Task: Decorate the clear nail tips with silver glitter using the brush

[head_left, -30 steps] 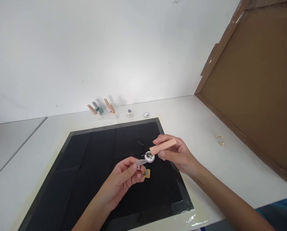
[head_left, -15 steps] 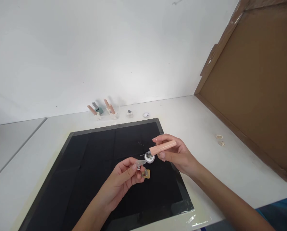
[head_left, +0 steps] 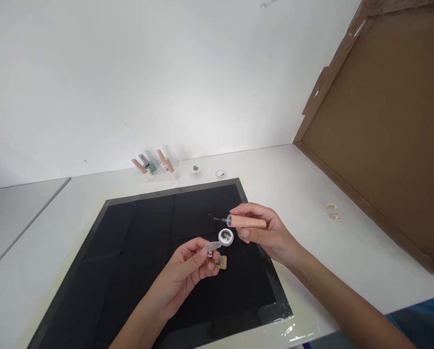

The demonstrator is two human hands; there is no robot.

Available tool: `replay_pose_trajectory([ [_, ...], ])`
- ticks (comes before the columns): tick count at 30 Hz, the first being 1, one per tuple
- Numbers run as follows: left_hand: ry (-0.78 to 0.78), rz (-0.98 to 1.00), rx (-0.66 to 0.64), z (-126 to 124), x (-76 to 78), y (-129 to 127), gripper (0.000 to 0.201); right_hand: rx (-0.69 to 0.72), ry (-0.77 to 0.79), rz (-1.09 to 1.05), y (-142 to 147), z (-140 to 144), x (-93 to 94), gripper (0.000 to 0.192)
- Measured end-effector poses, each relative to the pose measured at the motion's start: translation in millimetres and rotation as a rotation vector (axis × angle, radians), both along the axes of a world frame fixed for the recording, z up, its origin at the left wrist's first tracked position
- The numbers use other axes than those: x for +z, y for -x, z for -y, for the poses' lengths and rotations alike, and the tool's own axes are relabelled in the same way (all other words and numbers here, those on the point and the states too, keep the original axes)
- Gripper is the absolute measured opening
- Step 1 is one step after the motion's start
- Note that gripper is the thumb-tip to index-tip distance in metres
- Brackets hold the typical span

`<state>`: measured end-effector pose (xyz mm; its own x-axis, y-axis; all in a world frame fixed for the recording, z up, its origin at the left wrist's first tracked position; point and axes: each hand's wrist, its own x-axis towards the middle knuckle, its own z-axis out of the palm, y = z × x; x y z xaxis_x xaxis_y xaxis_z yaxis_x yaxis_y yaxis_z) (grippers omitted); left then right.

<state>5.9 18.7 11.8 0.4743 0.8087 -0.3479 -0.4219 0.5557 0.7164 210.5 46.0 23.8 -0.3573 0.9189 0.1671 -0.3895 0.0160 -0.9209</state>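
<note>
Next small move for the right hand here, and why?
Probably bring the brush toward the clear piece: the right hand grips the peach handle with the brush exposed and pointing left, while the left hand holds the clear piece out nearby, with a visible gap between them.

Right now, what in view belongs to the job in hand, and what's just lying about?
In use, it seems:
peach-handled brush (right hand)
clear piece (left hand)
white pot
yellow piece
black mat

Lying about, probably:
capped bottles
grey-topped block
small white dish
beige pieces
cardboard
</note>
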Motion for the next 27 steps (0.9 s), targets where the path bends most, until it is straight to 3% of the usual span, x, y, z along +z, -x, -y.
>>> replay_pose_trajectory([
  [11,0.004,0.004,-0.005,-0.4,-1.7,0.4,0.011,-0.009,0.01,0.006,0.7,-1.1,-0.1,0.031],
  [27,-0.007,-0.026,-0.011,0.3,-0.8,0.4,0.011,-0.154,0.026,-0.084,3.8,-5.1,0.0,0.014],
])
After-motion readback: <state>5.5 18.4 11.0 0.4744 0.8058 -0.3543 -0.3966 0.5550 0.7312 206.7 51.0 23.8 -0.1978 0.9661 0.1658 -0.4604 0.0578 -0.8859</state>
